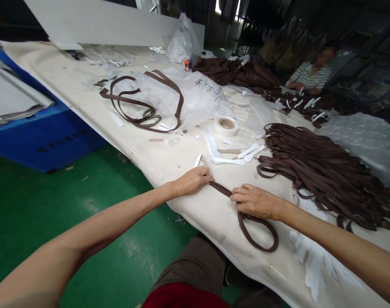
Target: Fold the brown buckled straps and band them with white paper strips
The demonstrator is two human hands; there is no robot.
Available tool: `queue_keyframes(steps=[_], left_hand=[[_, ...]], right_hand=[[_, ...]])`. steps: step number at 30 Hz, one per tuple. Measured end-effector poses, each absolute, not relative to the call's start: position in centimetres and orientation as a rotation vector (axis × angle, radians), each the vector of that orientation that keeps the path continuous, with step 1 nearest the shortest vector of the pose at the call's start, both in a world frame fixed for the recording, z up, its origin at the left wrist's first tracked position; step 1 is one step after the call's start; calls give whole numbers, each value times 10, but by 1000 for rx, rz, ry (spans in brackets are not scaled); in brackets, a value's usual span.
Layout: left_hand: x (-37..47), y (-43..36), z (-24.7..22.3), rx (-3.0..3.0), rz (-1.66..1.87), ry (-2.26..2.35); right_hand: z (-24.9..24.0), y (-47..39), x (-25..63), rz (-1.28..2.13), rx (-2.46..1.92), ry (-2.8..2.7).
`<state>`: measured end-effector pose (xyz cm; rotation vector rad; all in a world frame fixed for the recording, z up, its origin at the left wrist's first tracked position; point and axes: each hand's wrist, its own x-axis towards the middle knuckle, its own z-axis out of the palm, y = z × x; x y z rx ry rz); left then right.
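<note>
A brown strap [260, 246] lies on the cloth-covered table, its end nearest me forming a loop. My left hand [195, 179] pinches the strap's far end between closed fingers. A white strip [197, 161] sticks up just beyond those fingers; whether the hand grips it too I cannot tell. Farther along the strap, my right hand [255, 201] is closed over it, with the loop coming out below the palm. The folded stretch between both hands is pulled straight. Beyond my hands lie white plastic strips [227, 161] and a roll of white tape [226, 126].
A big pile of brown straps [323, 171] is at right. White strips [320, 261] lie under my right forearm. Loose straps [180, 107] rest on a plastic bag [197, 94] farther back. Another person [310, 75] sits across the table. A blue bin [47, 137] stands left.
</note>
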<state>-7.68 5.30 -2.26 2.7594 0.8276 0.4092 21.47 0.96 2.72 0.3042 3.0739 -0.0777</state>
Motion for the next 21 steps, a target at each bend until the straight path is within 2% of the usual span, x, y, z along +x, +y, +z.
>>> queue_keyframes(steps=[10, 15, 21], left_hand=[[-46, 36, -12, 2704, 331, 790], [-43, 38, -11, 2671, 295, 743], [-44, 36, 1, 2639, 213, 762]], right_hand=[[-5, -32, 204, 144, 1320, 3037], [-12, -47, 200, -17, 1740, 2900], [-14, -45, 195, -278, 1766, 2849]])
